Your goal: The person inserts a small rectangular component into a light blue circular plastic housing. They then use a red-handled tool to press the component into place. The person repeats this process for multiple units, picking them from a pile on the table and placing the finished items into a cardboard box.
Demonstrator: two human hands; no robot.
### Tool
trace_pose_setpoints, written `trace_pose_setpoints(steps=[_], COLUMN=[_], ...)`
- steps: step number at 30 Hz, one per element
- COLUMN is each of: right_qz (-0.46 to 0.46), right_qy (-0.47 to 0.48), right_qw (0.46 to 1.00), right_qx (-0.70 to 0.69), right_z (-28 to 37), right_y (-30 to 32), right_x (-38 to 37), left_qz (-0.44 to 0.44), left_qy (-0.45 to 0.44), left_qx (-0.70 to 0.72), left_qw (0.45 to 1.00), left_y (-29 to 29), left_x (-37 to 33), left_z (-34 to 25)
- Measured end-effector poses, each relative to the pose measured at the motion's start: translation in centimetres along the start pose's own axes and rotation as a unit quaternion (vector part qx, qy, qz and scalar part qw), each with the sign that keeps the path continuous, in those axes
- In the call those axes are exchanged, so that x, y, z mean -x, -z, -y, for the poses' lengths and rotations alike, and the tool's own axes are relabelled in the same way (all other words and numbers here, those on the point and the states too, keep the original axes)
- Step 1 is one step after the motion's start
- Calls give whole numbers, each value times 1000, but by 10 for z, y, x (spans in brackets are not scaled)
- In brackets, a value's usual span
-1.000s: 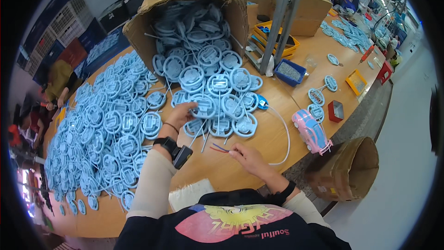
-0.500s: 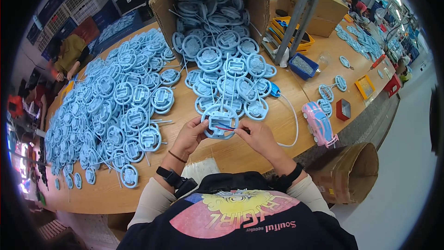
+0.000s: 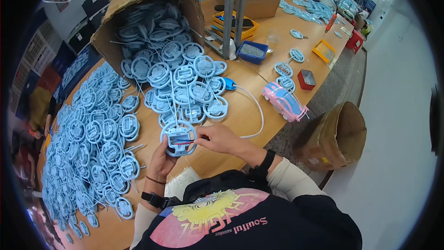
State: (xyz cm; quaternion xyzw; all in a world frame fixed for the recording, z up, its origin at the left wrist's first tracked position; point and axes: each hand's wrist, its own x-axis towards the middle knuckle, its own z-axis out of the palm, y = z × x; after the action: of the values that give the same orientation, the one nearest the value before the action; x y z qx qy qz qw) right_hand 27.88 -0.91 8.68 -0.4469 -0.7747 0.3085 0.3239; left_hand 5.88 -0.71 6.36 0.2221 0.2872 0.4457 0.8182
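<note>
My left hand (image 3: 160,162) grips the left and lower side of a light blue toy steering wheel (image 3: 178,150), its open rectangular recess facing up. Red and dark wires (image 3: 184,142) cross that recess. At their right end my right hand (image 3: 221,139) is closed in a pinch on them, against the wheel's right side; its fingertips partly hide the ends. More light blue wheels (image 3: 200,91) with thin rods lie just beyond, spilling from a tipped cardboard box (image 3: 104,30). A blue connector (image 3: 229,84) on a white cable (image 3: 262,116) rests to their right.
A large heap of similar wheels (image 3: 85,129) covers the table's left. Rightward are a pink toy car (image 3: 284,102), a red box (image 3: 306,79), a blue tray (image 3: 252,58) of small grey pieces and a metal post (image 3: 241,11). A cardboard carton (image 3: 323,146) stands on the floor.
The view has swung to the right, so the table and its things sit further left in the picture. Both hands keep hold of the wheel and wires.
</note>
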Motion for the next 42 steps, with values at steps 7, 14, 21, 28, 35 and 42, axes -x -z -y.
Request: trace_pose_setpoints(steps=[7, 14, 21, 28, 35, 42], right_qz=[25, 69, 38, 27, 55, 70], right_qy=[-23, -52, -54, -53, -84, -84], right_qw=[999, 996, 998, 997, 993, 992], right_qx=[-6, -5, 22, -42, -56, -70], right_z=[3, -9, -9, -7, 5, 9], right_y=[-14, -37, -27, -33, -32, -39], right_x=[-1, -4, -1, -3, -6, -7], left_qz=[23, -49, 66, 117, -40, -91], left_qy=[-21, -149, -250, -68, -72, -90], left_qx=[-5, -144, -13, -181, -131, -140], left_qw=[1000, 977, 966, 974, 988, 982], left_y=[23, 144, 112, -7, -10, -13], left_x=[-2, -5, -2, 9, 10, 22], left_z=[6, -59, -115, -1, 5, 6])
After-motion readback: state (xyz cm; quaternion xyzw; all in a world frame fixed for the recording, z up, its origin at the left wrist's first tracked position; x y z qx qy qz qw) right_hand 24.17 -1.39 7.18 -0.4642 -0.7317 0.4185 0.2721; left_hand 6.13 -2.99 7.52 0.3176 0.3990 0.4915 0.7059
